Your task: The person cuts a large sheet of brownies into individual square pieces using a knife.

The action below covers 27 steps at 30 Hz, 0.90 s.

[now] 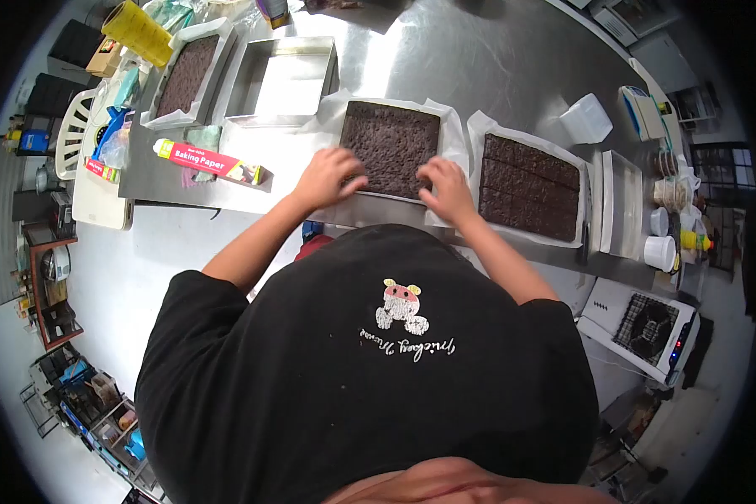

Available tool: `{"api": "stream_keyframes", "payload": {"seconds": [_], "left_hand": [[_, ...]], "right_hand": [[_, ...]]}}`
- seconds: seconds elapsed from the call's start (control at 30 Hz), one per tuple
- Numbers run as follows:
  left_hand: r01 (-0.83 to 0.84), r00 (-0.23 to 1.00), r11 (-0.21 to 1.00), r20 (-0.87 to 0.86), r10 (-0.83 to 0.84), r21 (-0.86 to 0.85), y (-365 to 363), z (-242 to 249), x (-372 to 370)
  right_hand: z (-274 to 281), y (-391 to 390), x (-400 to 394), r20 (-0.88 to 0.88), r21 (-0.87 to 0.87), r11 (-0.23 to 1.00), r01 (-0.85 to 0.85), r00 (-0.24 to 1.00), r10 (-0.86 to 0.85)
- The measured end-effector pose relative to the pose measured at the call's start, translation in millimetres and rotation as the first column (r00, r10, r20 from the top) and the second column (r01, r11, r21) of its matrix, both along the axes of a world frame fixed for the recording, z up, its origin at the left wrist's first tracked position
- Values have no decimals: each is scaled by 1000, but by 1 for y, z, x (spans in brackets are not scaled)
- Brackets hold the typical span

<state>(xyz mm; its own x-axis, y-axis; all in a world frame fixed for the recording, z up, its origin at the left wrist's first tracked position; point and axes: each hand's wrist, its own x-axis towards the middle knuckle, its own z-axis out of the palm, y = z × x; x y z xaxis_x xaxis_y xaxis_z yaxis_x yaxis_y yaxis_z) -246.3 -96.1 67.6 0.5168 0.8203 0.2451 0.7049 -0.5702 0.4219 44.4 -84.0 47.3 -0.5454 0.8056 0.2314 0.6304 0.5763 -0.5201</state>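
Observation:
A square dark brown cake [391,143] lies on white baking paper [452,126] in front of me, at the steel table's near edge. At its left near corner is my left hand [332,176], fingers curled in toward the cake's side. My right hand [447,188] is at the right near corner with its fingers bent and pressed together. What the fingertips of either hand hold, if anything, is too small to make out. To the right, a second dark cake [529,186], marked with cut lines, rests on its own paper.
On the steel table [479,59] stand an empty square tin [281,80], another lined cake tin [189,76], a baking paper box [206,160], a yellow roll [137,34], a white plastic container [586,119] and a metal tin [620,204] at the right.

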Motion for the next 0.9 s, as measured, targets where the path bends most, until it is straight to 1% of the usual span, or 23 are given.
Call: {"api": "stream_keyframes", "payload": {"seconds": [0.03,0.07,0.1,0.13,0.17,0.23,0.27,0.3,0.33,0.37,0.4,0.43,0.47,0.5,0.57,0.6,0.67,0.7,0.77,0.9], "left_hand": [[-4,1000,1000,2,4,1,15,-2,5],[-86,993,996,76,87,-11,31,-3,13],[-166,974,986,148,169,-28,46,-5,18],[-170,974,985,148,172,-24,62,-11,20],[-162,976,985,136,168,-53,76,-18,22],[-153,979,985,125,162,-79,97,-33,22],[-184,979,978,76,191,-94,106,-39,21],[-215,975,971,27,219,-107,113,-41,19],[-218,973,953,35,230,-212,120,-43,16],[-217,973,953,35,229,-209,125,-46,14],[-247,966,945,17,256,-213,132,-56,11],[-277,959,936,-1,283,-216,137,-61,9],[-264,964,929,-46,261,-260,144,-65,5],[-266,964,929,-46,263,-256,145,-62,4],[-247,968,902,-48,246,-354,146,-57,2],[-248,968,902,-49,247,-353,148,-62,0],[-243,958,914,68,278,-324,149,-81,-6],[-242,958,914,67,278,-326,147,-85,-8],[-254,940,933,164,300,-254,141,-94,-13],[-290,915,928,215,341,-234,128,-89,-24]], "right_hand": [[0,13,-5,-37,-23,998,53,998,-54],[-2,26,-9,-35,-20,999,49,998,-50],[-7,40,-14,-34,5,994,114,993,-113],[-13,53,-17,-37,30,983,178,983,-177],[-18,65,-19,-37,33,984,176,984,-175],[-31,84,-20,12,32,954,297,955,-297],[-36,91,-19,38,24,947,321,946,-322],[-39,97,-16,37,28,946,323,945,-324],[-41,101,-13,38,-14,942,336,941,-336],[-45,105,-10,41,-56,936,349,937,-347],[-42,105,-10,83,-66,930,362,931,-356],[-45,106,-9,82,-63,930,362,931,-357],[-48,107,-9,104,-93,921,379,923,-370],[-49,108,-8,125,-122,910,395,916,-381],[-51,110,-7,122,-130,910,393,918,-378],[-52,111,-7,122,-141,909,393,918,-378],[-55,111,-6,107,-142,903,405,913,-393],[-56,110,-6,92,-143,897,419,908,-409],[-58,105,-6,75,-129,896,424,906,-418],[-60,90,-3,27,-116,898,424,905,-424]]}}
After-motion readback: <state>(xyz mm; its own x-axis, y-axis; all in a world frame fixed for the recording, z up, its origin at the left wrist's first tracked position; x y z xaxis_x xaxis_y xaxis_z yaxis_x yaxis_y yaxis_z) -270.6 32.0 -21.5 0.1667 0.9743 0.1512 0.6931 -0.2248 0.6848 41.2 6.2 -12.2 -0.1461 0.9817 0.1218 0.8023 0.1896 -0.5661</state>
